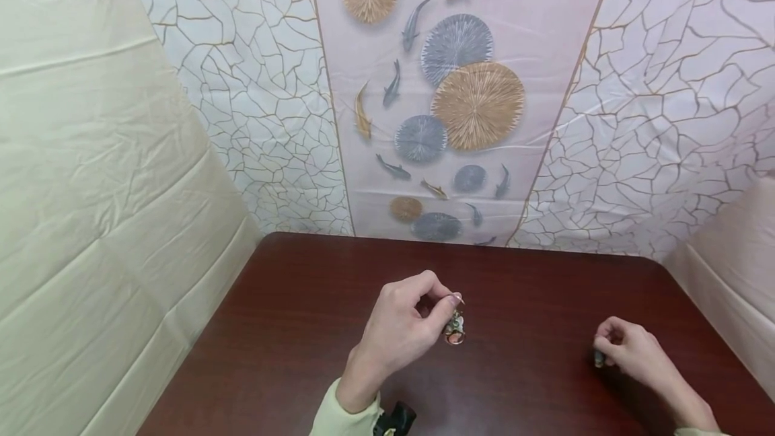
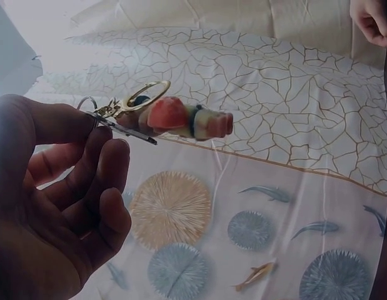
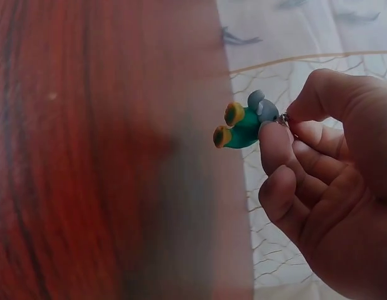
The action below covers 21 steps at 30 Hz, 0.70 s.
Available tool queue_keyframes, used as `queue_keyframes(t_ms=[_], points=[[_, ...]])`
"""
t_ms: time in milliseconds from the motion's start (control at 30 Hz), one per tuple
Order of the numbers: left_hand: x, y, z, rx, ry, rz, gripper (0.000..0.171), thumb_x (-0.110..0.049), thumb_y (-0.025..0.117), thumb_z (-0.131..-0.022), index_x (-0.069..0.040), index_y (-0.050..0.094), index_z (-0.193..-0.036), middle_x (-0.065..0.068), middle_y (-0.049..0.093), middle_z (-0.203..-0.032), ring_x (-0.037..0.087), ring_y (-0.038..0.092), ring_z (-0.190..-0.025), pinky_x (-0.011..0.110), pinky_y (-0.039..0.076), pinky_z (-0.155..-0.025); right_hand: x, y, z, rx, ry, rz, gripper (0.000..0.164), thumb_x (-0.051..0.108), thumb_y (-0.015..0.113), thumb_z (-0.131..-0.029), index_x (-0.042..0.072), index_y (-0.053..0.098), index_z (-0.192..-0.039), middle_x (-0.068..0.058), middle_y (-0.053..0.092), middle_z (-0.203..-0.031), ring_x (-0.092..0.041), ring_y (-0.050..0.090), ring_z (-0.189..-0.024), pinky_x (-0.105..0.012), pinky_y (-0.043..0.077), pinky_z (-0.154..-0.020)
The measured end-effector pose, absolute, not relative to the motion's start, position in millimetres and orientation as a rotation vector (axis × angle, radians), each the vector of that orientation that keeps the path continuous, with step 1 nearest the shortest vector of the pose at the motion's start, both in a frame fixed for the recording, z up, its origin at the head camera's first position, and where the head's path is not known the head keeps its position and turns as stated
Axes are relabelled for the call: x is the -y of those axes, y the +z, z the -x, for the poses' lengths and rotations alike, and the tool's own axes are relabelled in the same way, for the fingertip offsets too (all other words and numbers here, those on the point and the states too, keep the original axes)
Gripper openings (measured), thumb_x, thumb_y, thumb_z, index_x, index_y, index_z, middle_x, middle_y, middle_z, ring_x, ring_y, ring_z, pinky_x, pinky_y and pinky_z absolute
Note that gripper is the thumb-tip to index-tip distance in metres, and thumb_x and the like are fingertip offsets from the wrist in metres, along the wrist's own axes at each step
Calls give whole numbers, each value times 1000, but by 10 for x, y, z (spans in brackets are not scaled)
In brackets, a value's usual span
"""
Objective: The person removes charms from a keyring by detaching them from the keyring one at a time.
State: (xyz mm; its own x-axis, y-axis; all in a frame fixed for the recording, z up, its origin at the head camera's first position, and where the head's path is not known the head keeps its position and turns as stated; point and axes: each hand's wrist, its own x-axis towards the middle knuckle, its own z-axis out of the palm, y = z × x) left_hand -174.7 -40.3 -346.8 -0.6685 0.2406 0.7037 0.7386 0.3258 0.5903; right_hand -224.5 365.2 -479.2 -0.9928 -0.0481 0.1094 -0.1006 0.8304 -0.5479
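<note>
My left hand (image 1: 402,321) is raised above the middle of the table and pinches a keychain (image 1: 454,330) by its top ring. In the left wrist view the keychain carries a red and pale figurine (image 2: 171,115), a gold ring (image 2: 149,97) and a thin flat piece seen edge-on. Low over the table's right side, my right hand (image 1: 636,352) holds a small figurine charm (image 3: 246,125) between thumb and forefinger. This charm has a grey body, green legs and yellow feet; a little metal link shows at the fingertips. Whether it touches the table cannot be told.
The dark red-brown table (image 1: 290,328) has rounded far corners. A patterned cloth (image 1: 478,106) with fish and round leaf shapes hangs behind it. Cream fabric (image 1: 121,234) closes off the left side, and pale fabric (image 1: 732,254) the right. A black wrist strap (image 1: 395,419) sits at my left sleeve.
</note>
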Motion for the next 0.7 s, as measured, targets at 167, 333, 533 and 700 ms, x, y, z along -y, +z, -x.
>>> queue_keyframes(t_ms=[167,333,533,700], points=[[401,-3474,1756,2108,-1303,841,15,-10,66,-90,-20,62,-79,-12,69,-72,-11,52,-57,11,44,-48,-3679,-4883,2304,2988,900,-87,5,10,62,-85,6,59,-86,-1,60,-60,-9,53,-48,-26,46,-46],[422,-3472,1757,2112,-1302,810,15,-11,67,-89,-20,63,-79,-11,70,-72,-10,51,-56,12,44,-48,-3697,-4942,2360,3053,950,-56,7,11,61,-86,5,59,-88,-2,59,-61,-12,53,-49,-28,47,-46],[434,-3481,1765,2100,-1270,821,14,-11,67,-89,-21,64,-79,-12,69,-74,-9,49,-57,10,43,-49,-3705,-4957,2429,3117,982,-55,9,14,60,-89,6,61,-92,-1,60,-66,-13,55,-54,-29,49,-47],[428,-3472,1775,2099,-1260,809,15,-11,67,-89,-21,63,-78,-13,68,-75,-9,48,-58,8,42,-51,-3703,-4940,2464,3119,980,-96,9,13,58,-91,5,62,-95,-1,61,-69,-12,55,-54,-29,49,-47]])
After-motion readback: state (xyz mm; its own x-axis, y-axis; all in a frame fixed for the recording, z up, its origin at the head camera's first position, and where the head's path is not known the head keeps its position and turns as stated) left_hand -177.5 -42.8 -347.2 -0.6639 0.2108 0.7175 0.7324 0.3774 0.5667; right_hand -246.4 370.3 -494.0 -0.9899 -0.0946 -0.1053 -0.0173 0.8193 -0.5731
